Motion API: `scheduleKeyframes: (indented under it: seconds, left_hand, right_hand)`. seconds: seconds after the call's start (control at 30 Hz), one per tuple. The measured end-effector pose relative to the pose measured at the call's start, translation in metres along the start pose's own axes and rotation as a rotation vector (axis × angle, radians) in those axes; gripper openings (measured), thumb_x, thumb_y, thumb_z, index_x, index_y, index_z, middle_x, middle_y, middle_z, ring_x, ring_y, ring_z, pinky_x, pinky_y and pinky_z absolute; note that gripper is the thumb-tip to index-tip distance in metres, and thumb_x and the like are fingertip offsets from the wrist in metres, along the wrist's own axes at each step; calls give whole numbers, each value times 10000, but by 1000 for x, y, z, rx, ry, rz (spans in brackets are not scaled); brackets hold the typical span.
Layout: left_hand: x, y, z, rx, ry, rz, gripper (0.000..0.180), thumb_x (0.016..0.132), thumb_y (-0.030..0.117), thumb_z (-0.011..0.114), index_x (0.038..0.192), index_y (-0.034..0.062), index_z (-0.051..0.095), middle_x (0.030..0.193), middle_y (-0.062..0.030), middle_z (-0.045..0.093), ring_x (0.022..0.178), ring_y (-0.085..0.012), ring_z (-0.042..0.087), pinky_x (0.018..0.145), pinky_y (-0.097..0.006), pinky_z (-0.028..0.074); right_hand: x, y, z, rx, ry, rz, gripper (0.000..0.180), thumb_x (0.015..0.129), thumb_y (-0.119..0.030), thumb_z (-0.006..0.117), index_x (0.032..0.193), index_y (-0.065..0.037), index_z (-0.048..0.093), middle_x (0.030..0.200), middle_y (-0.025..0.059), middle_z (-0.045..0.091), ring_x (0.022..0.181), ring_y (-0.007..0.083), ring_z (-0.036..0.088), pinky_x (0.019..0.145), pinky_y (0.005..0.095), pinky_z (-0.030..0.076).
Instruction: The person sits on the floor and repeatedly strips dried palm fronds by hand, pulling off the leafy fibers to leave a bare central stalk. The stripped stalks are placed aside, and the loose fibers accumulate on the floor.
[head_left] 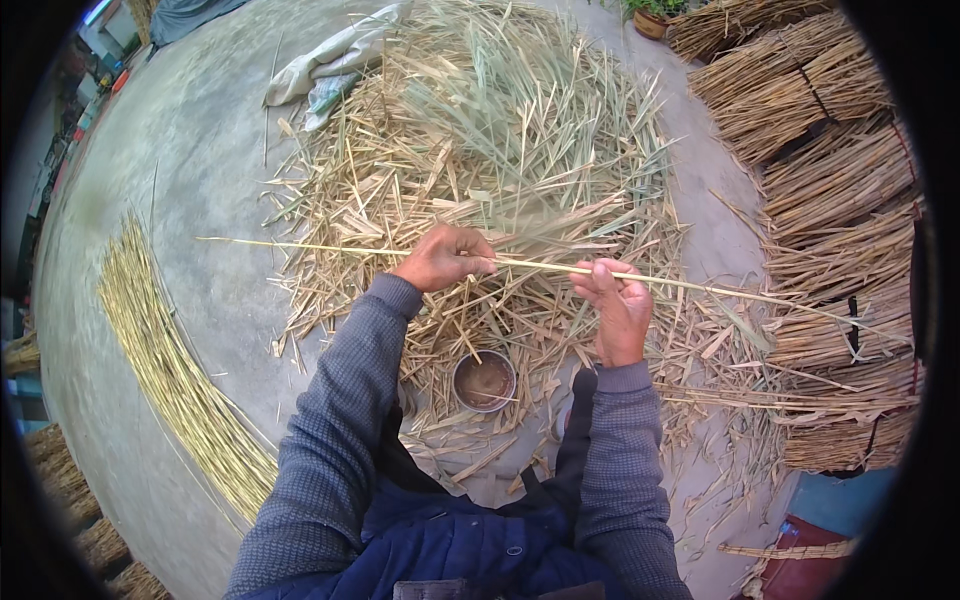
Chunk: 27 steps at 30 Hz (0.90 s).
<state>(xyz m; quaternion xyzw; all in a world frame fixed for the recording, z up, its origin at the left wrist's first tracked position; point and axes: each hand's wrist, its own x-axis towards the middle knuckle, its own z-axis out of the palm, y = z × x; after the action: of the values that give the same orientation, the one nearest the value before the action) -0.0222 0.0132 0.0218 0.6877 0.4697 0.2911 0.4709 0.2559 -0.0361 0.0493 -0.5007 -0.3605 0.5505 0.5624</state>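
Stalk (540,265), pinched by my left hand (438,260) and right hand (620,305).
I think it's the holding-straight step; the next move needs gentle care.

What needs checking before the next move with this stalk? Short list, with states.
1. Stalk in both hands, left grip and right grip: ok.
2. Grip firm enough: cannot tell, pressure doesn't show.
3. Stalk's right end free of the stacked bundles: cannot tell; they overlap in view.
4. Round container upright, opening up: ok.
5. Container's rim uncrossed: not ok, a thin piece crosses it in view.
6. Loose stalks at left lying roughly side by side: ok.
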Motion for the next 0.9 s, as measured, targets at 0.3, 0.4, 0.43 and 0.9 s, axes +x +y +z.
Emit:
scheduleKeyframes:
  seconds: [0.3,0.4,0.43,0.9]
  left_hand:
    - [1,-11,-28,-532,428,-70,153,921,143,751,944,20,662,878,-60,741,805,-103,681,792,-247,540]
    - [2,-1,-25,-114,465,-104,221,917,202,751,1009,19,666,905,-66,728,861,-167,679,845,-311,522]
    - [1,6,-20,219,512,111,270,896,241,764,1037,30,671,933,-64,721,912,-201,665,867,-344,501]
    - [-14,16,-38,667,297,244,155,803,227,800,822,106,704,741,-34,678,738,-245,618,773,-381,414]
  right_hand:
    - [2,-3,-7,23,20,-72,203,996,-135,646,1094,30,580,1024,193,715,868,232,740,760,299,607]
    - [2,-1,-4,-8,51,-59,240,992,-171,664,1088,32,581,1001,180,719,833,226,742,735,294,609]
    - [2,0,-1,-1,49,-53,258,988,-187,673,1089,32,581,999,176,718,828,223,742,729,293,609]
    - [7,-10,-20,119,9,-54,270,983,-164,681,1138,23,565,998,156,707,888,216,728,779,286,598]
